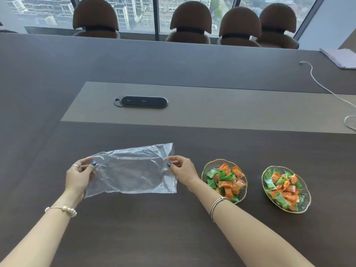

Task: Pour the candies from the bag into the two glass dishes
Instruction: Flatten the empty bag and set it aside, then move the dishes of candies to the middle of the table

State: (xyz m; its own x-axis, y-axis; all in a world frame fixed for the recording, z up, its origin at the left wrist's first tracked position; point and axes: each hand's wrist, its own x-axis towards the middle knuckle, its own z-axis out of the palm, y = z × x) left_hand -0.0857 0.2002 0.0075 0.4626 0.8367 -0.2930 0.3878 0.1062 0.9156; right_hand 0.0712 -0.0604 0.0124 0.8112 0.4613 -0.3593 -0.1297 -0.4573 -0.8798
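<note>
Plainly the pouring looks finished. Nearest the camera, two bare forearms reach in over the dark table (pixel 146 228), with open tabletop between and under them and nothing to snag. The left hand (pixel 78 175) pinches the left end of the clear bag (pixel 133 168) between thumb and fingers, and the right hand (pixel 182 168) pinches the right end the same way, so the bag is stretched flat between them, lying on or just above the table (which of the two I cannot tell). No candy shows through the plastic; it looks empty.

Just right of the right wrist stands the nearer glass dish (pixel 204 171), heaped with orange and green wrapped candies (pixel 227 180). The forearm passes close beside its rim, perhaps over its near edge, so a careless drawing back of that arm could nudge it. The second glass dish (pixel 306 193) sits farther right, apart from the first, and holds a similar heap. Both shares look about even. As I judge it, what is left is only to put the bag down or aside; the room for that lies to the left and toward the person, where the table is bare.

Beyond the bag runs a lighter inset strip (pixel 212 106) with a dark oval socket panel (pixel 141 102), well clear of the hands. A white cable (pixel 323 83) trails along the far right, and papers (pixel 341 57) lie at the right corner. Past the far edge stand brown chairs (pixel 191 22) before the window.
</note>
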